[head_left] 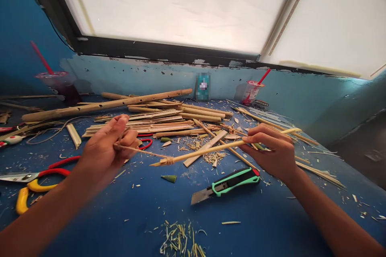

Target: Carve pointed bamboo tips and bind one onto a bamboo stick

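The slim pale stick (208,151) you're working with lies across the middle of the frame, held up over the table, its cut tip to the left and a few turns of brown string (144,151) wound just behind that tip. From there the string runs taut up to your left hand (105,144), left of centre, curled with thumb against fingers, pinching the string (a loop of it shows around the fingers). Your right hand (269,148), right of centre, pinches the stick between thumb and fingertips, knuckles upward; both your forearms reach in from the lower corners. Under the stick, a green-and-black box cutter (235,180) rests on the blue table (271,229), blade to the left. Chips are strewn about, with thin shavings (182,239) heaped at bottom centre. Red-and-yellow scissors (39,178) lie at the left, split bamboo pieces (144,118) pile up behind your hands, and lidded cups with red straws stand at upper left and upper right, before a chipped blue wall (144,74) beneath a bright white window (181,4).
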A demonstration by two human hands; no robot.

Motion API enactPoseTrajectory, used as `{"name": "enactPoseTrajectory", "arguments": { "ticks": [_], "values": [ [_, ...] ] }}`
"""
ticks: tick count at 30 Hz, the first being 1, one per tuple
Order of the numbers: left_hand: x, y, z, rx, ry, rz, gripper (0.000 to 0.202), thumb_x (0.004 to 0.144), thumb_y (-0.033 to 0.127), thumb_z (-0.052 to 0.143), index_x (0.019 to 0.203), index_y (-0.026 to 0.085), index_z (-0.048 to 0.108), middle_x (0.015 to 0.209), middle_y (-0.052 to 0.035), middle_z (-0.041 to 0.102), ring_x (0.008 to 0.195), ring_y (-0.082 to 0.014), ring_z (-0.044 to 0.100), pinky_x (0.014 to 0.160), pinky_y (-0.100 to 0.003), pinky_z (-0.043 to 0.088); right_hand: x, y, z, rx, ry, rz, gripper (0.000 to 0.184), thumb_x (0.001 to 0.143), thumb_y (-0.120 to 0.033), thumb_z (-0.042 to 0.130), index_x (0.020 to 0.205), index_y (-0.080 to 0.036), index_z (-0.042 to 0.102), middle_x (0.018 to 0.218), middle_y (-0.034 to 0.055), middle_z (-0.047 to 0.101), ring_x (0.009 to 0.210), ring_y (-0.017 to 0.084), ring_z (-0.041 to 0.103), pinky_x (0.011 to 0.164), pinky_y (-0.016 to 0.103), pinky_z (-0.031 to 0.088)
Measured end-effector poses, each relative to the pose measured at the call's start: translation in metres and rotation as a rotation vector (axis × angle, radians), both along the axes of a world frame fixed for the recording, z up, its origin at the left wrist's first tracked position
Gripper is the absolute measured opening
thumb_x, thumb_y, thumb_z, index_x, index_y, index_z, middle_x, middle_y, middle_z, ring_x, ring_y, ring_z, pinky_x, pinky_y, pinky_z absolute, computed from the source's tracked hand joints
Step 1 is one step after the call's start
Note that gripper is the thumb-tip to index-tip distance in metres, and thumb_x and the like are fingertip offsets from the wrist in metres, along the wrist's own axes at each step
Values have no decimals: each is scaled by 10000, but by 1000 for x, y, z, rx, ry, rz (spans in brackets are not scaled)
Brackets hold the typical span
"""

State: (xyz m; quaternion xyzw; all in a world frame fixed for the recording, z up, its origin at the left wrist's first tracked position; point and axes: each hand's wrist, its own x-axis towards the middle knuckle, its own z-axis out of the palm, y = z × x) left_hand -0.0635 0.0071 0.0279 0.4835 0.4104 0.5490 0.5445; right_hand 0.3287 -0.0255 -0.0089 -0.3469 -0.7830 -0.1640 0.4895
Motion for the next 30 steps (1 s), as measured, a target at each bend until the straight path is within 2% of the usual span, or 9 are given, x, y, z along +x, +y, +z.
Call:
{"name": "enactPoseTrajectory", "arguments": {
  "ticks": [3, 5, 10, 13, 16, 19, 27, 29, 30],
  "values": [
    [-7, 18, -11, 9, 90, 69, 452, 999, 517, 732, 892, 263, 374, 552, 136, 358, 466, -74, 291, 419, -126, 346, 2, -1, -1, -5, 33, 5, 184, 862, -219, 913, 882, -253, 733, 861, -10, 756, 700, 152, 708, 647, 284, 568],
    [-10, 22, -21, 17, 177, 81, 347, 1053, 501, 664, 966, 265, 425, 563, 134, 398, 460, -74, 278, 411, -122, 298, 5, 0, -3, -2, 111, -89, 176, 859, -232, 918, 889, -257, 746, 862, -11, 746, 709, 157, 699, 633, 290, 549],
    [-10, 17, -35, 16, 338, -111, 514, 807, 536, 919, 1011, 248, 544, 541, 120, 430, 461, -77, 320, 420, -158, 284, 19, 9, -7, 22, 188, -331, 132, 867, -214, 896, 870, -260, 773, 850, -6, 732, 743, 185, 683, 666, 328, 504],
    [-13, 19, -27, 58, 334, -134, 586, 759, 636, 887, 1019, 269, 511, 501, 147, 335, 437, -85, 254, 419, -191, 286, 26, 14, -8, -15, 148, -324, 139, 862, -189, 887, 857, -255, 765, 842, -10, 726, 764, 193, 680, 713, 341, 510],
    [-21, 27, -11, 152, 319, 7, 560, 811, 616, 806, 1081, 311, 421, 526, 173, 234, 450, -98, 197, 446, -197, 291, 26, 16, -7, -44, 125, -260, 132, 881, -227, 877, 852, -254, 751, 849, -13, 727, 763, 184, 684, 725, 332, 536],
    [-28, 35, -4, 215, 395, 139, 479, 860, 555, 719, 1070, 315, 362, 525, 172, 242, 453, -122, 228, 467, -211, 297, 24, 16, -6, -47, 122, -210, 138, 907, -275, 867, 845, -253, 746, 856, -13, 725, 743, 166, 684, 708, 315, 546],
    [-29, 28, -16, 367, 941, 259, 256, 935, 390, 727, 1116, 295, 574, 561, 99, 613, 438, -171, 386, 572, -264, 255, 29, 17, -3, -10, 157, -209, 189, 894, -329, 883, 821, -241, 732, 833, 6, 727, 736, 187, 697, 680, 335, 565],
    [-23, 24, -21, 415, 993, 232, 237, 983, 427, 653, 1178, 295, 630, 769, 24, 753, 639, -235, 604, 694, -291, 385, 29, 16, -2, -15, 149, -203, 200, 901, -330, 875, 814, -238, 721, 825, 7, 725, 717, 184, 692, 655, 328, 562],
    [-18, 20, -25, 442, 1001, 216, 270, 1009, 441, 602, 1230, 293, 650, 969, -30, 806, 872, -282, 693, 833, -329, 443, 27, 15, -1, -17, 142, -200, 199, 900, -320, 875, 813, -237, 717, 821, 5, 721, 711, 180, 688, 649, 323, 559]
  ]
}}
